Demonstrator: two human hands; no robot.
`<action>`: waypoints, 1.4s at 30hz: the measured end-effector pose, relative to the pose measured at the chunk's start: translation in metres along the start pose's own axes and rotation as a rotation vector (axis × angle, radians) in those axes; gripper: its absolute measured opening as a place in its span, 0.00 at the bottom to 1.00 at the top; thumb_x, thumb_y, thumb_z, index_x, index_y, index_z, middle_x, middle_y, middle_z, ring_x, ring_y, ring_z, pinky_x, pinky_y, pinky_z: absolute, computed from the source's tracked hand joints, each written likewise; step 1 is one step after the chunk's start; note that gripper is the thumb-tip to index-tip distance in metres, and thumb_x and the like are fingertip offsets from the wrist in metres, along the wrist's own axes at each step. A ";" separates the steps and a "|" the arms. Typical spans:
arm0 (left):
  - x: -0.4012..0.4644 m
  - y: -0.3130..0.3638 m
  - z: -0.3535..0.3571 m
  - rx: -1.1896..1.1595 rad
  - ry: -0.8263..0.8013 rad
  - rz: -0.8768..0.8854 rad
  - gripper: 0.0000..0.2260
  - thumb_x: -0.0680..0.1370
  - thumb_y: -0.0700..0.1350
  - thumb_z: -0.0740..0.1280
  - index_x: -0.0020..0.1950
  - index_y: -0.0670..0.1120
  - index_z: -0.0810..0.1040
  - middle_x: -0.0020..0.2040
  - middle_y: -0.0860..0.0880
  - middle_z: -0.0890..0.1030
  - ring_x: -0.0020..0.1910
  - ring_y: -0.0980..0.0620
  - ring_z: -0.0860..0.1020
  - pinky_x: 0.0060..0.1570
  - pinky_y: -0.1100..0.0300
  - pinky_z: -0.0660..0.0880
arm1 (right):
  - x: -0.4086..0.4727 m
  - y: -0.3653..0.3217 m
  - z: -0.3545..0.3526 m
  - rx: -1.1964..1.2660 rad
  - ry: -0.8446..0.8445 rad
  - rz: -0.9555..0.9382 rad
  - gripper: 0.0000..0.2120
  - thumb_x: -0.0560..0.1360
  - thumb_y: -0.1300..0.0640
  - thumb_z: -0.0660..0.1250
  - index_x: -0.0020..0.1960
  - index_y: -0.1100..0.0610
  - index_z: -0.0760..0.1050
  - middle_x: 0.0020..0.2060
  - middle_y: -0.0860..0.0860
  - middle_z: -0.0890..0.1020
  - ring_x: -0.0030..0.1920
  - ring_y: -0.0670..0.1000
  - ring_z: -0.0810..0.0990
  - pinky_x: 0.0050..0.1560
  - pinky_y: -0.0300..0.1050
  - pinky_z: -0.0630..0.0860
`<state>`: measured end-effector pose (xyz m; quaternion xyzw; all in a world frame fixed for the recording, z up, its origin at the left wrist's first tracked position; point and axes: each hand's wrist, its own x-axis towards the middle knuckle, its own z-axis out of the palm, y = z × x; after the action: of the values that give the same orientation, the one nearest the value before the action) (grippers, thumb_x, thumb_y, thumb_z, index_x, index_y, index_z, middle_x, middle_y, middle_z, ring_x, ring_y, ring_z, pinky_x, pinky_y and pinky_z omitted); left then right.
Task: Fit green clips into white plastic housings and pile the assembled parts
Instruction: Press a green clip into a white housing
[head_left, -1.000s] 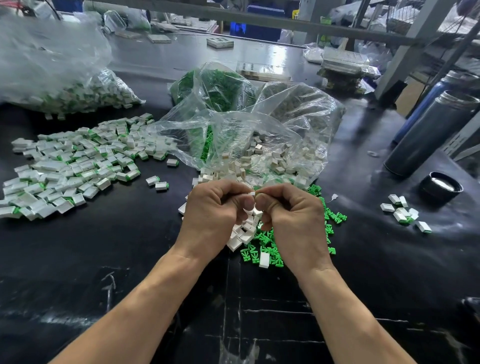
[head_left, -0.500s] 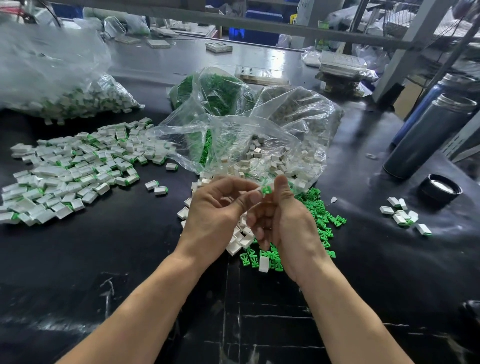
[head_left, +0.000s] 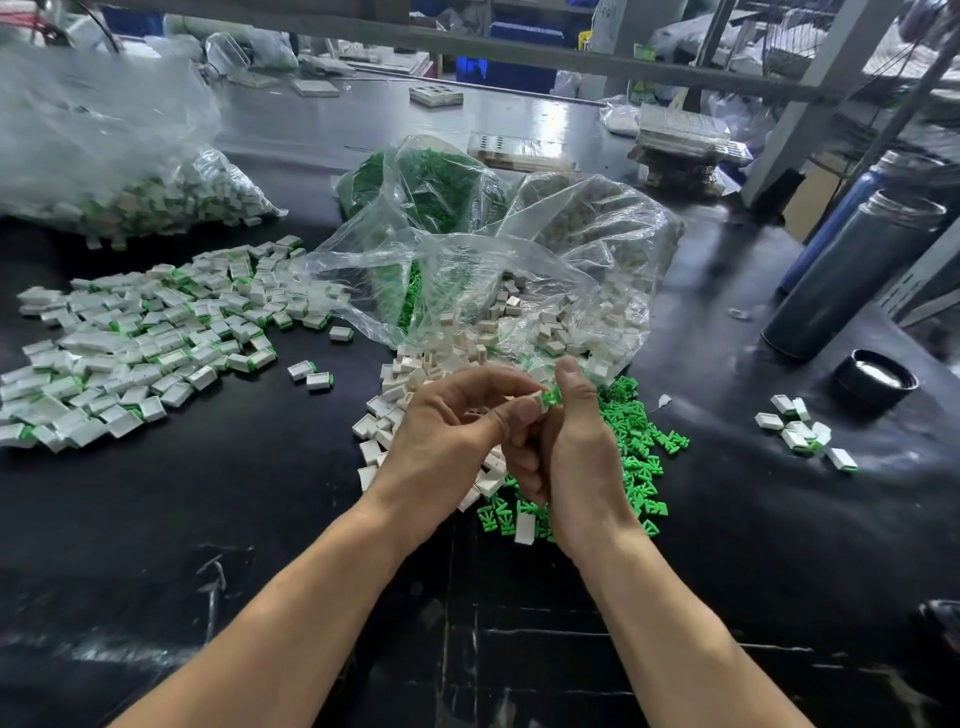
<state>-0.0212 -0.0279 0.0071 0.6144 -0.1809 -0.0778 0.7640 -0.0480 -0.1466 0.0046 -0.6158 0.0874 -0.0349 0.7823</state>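
Both hands meet over the black worktop (head_left: 260, 519): right hand (head_left: 576, 457) pinches a green clip (head_left: 551, 399), left hand (head_left: 447, 441) pinches something small right against it. Loose green clips (head_left: 639, 457) and white housings (head_left: 410, 384) lie underneath, with a big pile of assembled parts (head_left: 145, 338) off to the left.

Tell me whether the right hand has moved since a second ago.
Yes. The right hand has turned and lifted its thumb toward the clear bag of white housings, now pinching a green clip.

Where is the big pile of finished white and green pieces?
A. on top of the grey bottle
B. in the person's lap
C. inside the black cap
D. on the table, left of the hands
D: the big pile of finished pieces lies spread on the black table, left of the left hand and right hand.
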 end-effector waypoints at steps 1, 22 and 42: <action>0.000 0.000 0.000 -0.012 -0.001 -0.006 0.05 0.74 0.42 0.74 0.49 0.43 0.85 0.49 0.31 0.81 0.44 0.43 0.82 0.44 0.59 0.82 | 0.001 0.000 0.000 -0.005 0.000 -0.015 0.31 0.76 0.31 0.52 0.28 0.50 0.76 0.25 0.52 0.65 0.25 0.50 0.59 0.25 0.42 0.53; 0.001 -0.005 0.003 0.043 0.006 -0.006 0.05 0.76 0.46 0.73 0.51 0.50 0.85 0.50 0.46 0.87 0.52 0.45 0.85 0.51 0.51 0.82 | 0.002 -0.001 0.005 -0.017 0.070 -0.176 0.32 0.87 0.46 0.52 0.27 0.44 0.79 0.20 0.40 0.71 0.21 0.39 0.69 0.22 0.31 0.65; 0.002 -0.009 0.004 0.116 0.032 0.000 0.04 0.74 0.46 0.74 0.47 0.49 0.84 0.48 0.47 0.86 0.48 0.48 0.84 0.57 0.46 0.80 | 0.008 0.007 0.002 -0.226 0.236 -0.241 0.26 0.80 0.43 0.51 0.32 0.47 0.79 0.26 0.40 0.79 0.30 0.39 0.77 0.32 0.32 0.71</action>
<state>-0.0204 -0.0344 -0.0003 0.6587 -0.1729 -0.0575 0.7300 -0.0396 -0.1440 -0.0027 -0.6971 0.1074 -0.1903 0.6828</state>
